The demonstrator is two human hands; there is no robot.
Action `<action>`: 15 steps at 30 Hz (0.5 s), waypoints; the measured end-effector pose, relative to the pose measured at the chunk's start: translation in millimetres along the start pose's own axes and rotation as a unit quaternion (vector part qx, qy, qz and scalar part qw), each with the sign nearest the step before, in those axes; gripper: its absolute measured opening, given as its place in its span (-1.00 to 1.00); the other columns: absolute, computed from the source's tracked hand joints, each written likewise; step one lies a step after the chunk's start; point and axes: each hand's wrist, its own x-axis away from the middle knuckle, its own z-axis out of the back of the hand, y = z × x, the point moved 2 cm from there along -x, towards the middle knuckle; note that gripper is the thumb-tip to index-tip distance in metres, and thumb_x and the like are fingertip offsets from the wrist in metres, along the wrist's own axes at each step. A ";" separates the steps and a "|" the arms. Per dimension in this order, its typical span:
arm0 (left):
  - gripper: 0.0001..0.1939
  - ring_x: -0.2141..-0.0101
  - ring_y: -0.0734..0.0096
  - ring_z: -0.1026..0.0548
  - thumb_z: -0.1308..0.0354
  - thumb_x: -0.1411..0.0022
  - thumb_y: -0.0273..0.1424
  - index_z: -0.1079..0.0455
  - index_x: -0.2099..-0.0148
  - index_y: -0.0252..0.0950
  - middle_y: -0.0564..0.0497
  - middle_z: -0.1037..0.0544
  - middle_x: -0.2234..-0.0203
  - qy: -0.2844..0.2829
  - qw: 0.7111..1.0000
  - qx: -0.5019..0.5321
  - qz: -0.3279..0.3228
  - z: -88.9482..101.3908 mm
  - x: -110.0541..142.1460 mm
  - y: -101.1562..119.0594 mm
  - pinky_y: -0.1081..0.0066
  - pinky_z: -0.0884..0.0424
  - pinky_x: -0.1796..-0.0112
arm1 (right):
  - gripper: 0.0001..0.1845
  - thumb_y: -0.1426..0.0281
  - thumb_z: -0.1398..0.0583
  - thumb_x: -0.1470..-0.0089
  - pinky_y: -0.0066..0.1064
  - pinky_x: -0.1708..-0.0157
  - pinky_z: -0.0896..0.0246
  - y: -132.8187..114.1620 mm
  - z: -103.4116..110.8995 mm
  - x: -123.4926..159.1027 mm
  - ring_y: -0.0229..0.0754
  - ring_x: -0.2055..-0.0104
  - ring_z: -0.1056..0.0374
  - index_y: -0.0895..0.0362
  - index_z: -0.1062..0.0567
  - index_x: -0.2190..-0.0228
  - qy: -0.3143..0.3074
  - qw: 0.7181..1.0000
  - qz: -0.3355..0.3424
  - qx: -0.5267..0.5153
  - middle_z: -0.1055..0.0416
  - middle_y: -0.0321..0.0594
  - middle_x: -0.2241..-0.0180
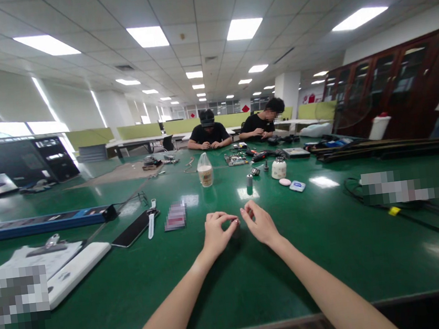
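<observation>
Both my hands hover close together over the green table (pixel 332 246), fingertips facing each other with a small gap. My left hand (pixel 220 231) is closed in a pinch of thumb and forefinger. Something tiny and dark seems to be at its fingertips, too small to name. My right hand (pixel 260 223) has its fingers curled in and the thumb near the forefinger; what it holds, if anything, is hidden. Beyond the hands stand a small grey cylinder (pixel 249 180) and a white patterned jar (pixel 279 169). Beside the jar lie a pale pink oval (pixel 285 182) and a blue-and-white case (pixel 297 186).
A bagged cup (pixel 205 176) stands ahead. To the left lie a blurred packet (pixel 175 217), a watch (pixel 152 225), a black phone (pixel 132 230), a clipboard (pixel 47 251) and a blue power strip (pixel 44 222). Black cables (pixel 411 216) lie right. Two people (pixel 208 134) work opposite.
</observation>
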 end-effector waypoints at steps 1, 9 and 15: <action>-0.83 0.18 0.27 -0.37 -0.18 -0.16 -0.24 -0.56 0.25 -0.13 0.01 -0.54 0.31 0.000 1.000 0.009 0.015 -1.0 -1.0 -2.1 0.23 -0.28 0.09 | -0.78 0.24 0.02 -0.20 -0.45 0.40 -0.10 0.4 -0.1 0.1 -0.25 0.47 -0.26 0.07 -0.29 0.41 -0.001 1.000 0.001 -0.002 -0.31 -0.33 0.49; -0.82 0.19 0.28 -0.39 -0.19 -0.16 -0.23 -0.57 0.29 -0.16 0.01 -0.55 0.35 0.022 0.999 0.015 0.023 2.3 -11.0 -1.5 0.27 -0.29 0.11 | -0.81 0.27 0.02 -0.18 -0.45 0.40 -0.08 2.2 -0.3 0.0 -0.25 0.46 -0.24 0.07 -0.27 0.42 -0.007 1.000 0.003 -0.002 -0.30 -0.33 0.48; -0.79 0.20 0.23 -0.36 -0.16 -0.18 -0.19 -0.57 0.23 -0.10 -0.02 -0.55 0.35 0.072 0.993 -0.061 0.068 19.4 -14.1 -25.6 0.22 -0.26 0.11 | -0.83 0.32 0.01 -0.15 -0.44 0.40 -0.06 4.6 -1.4 -1.1 -0.25 0.46 -0.22 0.08 -0.25 0.46 -0.008 1.000 -0.012 0.001 -0.26 -0.34 0.49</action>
